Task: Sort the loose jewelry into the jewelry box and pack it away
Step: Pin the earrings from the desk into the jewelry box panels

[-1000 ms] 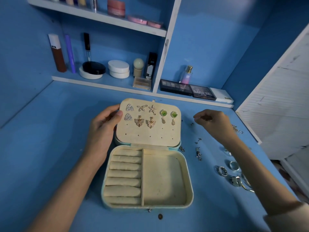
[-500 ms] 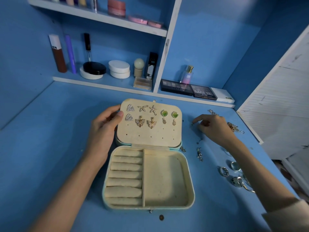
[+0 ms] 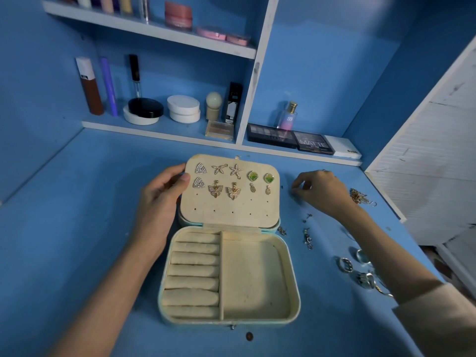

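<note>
An open cream-lined jewelry box [image 3: 294, 292] lies on the blue table, with ring rolls on its left and an empty compartment on its right. Several earring pairs [image 3: 224, 180] are pinned in its raised lid [image 3: 231, 215]. My left hand [image 3: 159, 199] grips the lid's left edge, thumb on the panel. My right hand [image 3: 322, 191] is down on the table right of the lid, its curled fingertips pinching a small earring [image 3: 293, 195]. Loose earrings [image 3: 307, 238], silver rings [image 3: 345, 264] and a gold chain [image 3: 359, 195] lie to the right.
Shelves at the back hold cosmetics: bottles [image 3: 90, 86], round compacts [image 3: 183, 108], a perfume bottle [image 3: 288, 117] and eyeshadow palettes [image 3: 313, 145]. A white slatted panel [image 3: 425, 155] borders the table on the right. A small dark round piece [image 3: 249, 336] lies in front of the box.
My right hand came down from above the table and moved slightly forward, and its fingers closed at a small piece right of the lid. My left hand stayed on the lid.
</note>
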`<action>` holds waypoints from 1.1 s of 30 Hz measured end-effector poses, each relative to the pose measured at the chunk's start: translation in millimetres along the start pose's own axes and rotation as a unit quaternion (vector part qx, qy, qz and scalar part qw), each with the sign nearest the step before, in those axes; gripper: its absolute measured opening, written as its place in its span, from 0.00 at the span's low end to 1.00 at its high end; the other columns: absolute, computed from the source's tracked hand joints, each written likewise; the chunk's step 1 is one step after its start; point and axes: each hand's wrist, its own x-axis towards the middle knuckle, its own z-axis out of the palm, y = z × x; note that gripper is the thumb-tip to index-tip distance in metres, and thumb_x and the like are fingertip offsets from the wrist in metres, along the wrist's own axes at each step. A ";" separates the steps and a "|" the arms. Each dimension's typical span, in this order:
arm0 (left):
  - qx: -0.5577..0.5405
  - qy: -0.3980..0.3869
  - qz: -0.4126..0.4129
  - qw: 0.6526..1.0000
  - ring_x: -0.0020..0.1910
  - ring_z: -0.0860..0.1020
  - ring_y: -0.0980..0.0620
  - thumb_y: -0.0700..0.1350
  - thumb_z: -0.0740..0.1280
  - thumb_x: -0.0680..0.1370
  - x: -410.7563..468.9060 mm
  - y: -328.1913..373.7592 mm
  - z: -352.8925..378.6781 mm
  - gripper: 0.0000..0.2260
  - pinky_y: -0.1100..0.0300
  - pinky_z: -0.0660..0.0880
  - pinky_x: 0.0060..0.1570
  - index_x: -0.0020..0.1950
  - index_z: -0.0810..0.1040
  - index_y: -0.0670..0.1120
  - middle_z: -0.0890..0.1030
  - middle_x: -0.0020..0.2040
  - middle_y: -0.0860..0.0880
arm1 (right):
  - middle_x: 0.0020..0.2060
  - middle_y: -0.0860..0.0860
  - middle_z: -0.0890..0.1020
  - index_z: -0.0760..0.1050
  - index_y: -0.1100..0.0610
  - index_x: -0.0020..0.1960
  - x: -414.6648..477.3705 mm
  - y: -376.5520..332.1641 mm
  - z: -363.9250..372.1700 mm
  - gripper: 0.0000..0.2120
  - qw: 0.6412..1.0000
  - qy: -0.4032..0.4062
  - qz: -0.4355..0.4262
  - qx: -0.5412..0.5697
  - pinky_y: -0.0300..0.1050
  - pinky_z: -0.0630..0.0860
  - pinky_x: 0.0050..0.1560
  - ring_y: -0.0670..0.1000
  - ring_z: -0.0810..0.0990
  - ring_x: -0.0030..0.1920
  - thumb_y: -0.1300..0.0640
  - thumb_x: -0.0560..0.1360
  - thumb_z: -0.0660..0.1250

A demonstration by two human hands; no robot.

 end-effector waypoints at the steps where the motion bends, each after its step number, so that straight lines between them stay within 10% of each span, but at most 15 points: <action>1: 0.000 0.001 0.000 1.000 0.42 0.80 0.64 0.37 0.63 0.78 0.1 -0.2 0.0 0.11 0.71 0.75 0.41 0.50 0.80 0.51 0.83 0.43 0.57 | 0.43 0.49 0.79 0.79 0.49 0.50 0.6 -0.5 -0.1 0.06 1.000 0.000 -0.001 -0.005 0.43 0.71 0.41 0.53 0.76 0.44 0.52 0.75 0.65; 15: -0.001 0.006 0.000 1.000 0.41 0.80 0.65 0.36 0.64 0.78 0.7 -0.7 0.6 0.12 0.72 0.74 0.41 0.48 0.80 0.53 0.84 0.40 0.59 | 0.37 0.51 0.81 0.80 0.54 0.40 -17.5 15.2 -1.8 0.05 0.990 0.038 -0.049 0.127 0.32 0.71 0.40 0.48 0.76 0.38 0.62 0.73 0.67; 24: 0.000 0.004 0.002 1.000 0.42 0.80 0.64 0.36 0.63 0.78 -0.5 -0.8 0.5 0.11 0.72 0.74 0.41 0.51 0.80 0.50 0.83 0.45 0.55 | 0.38 0.49 0.81 0.81 0.55 0.40 -28.6 20.0 4.9 0.03 0.995 0.021 -0.078 0.060 0.48 0.76 0.47 0.50 0.78 0.40 0.61 0.71 0.70; 33: 0.001 0.004 -0.007 1.000 0.44 0.80 0.60 0.36 0.63 0.78 0.7 -1.9 -0.1 0.10 0.68 0.75 0.45 0.52 0.80 0.49 0.83 0.47 0.52 | 0.35 0.43 0.81 0.81 0.53 0.39 -26.9 19.7 0.2 0.05 0.987 -0.008 -0.028 0.160 0.21 0.68 0.38 0.36 0.77 0.36 0.61 0.72 0.71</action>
